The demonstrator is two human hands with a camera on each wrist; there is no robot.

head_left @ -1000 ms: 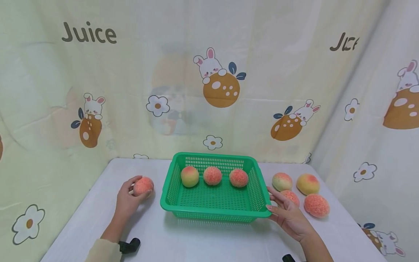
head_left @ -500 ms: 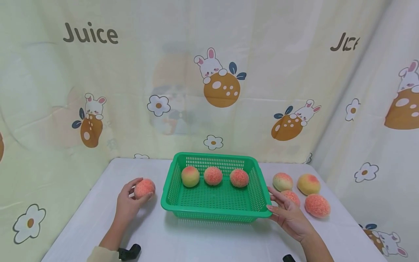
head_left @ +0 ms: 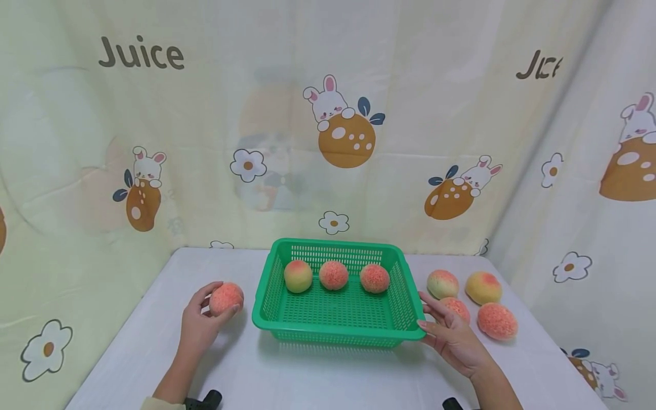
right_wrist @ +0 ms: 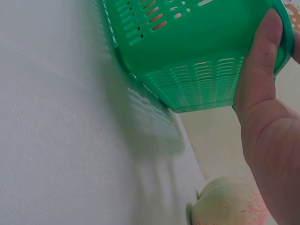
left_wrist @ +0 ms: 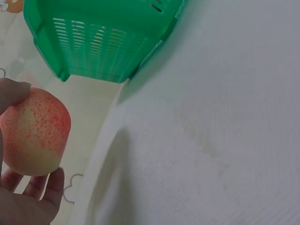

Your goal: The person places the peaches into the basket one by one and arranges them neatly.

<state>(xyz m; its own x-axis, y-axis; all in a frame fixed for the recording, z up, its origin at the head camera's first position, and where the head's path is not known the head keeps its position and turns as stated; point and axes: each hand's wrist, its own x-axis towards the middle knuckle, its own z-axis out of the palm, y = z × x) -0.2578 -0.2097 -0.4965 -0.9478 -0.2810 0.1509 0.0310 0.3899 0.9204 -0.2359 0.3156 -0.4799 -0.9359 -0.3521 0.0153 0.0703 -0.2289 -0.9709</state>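
- One peach (head_left: pixel 226 299) sits in the left hand (head_left: pixel 200 323), lifted off the table (head_left: pixel 307 378) between its left edge and the basket (head_left: pixel 338 331).
- Thumb and fingers are clamped on that peach from opposite sides: thumb along its near side, fingers round its far left; the side toward the basket is uncovered.
- In the left wrist view the thumb presses red skin, and the fingertips support the paler end.
- The right hand (head_left: pixel 453 341) grips the basket's near right corner, thumb and forefinger apart but both on the rim; how far the other fingers wrap cannot be told.
- The basket is green and stands toward the table's far edge, with three peaches (head_left: pixel 333 275) in a row along its far wall.
- Four peaches (head_left: pixel 483 288) lie by the table's right edge, toward its far corner, just beyond the right hand.
- "Juice" (head_left: pixel 141 52) is printed in dark letters high on the left of the curtain (head_left: pixel 425 131).
- A second word (head_left: pixel 540 65), high on the right, starts with "J"; a fold breaks up the rest.
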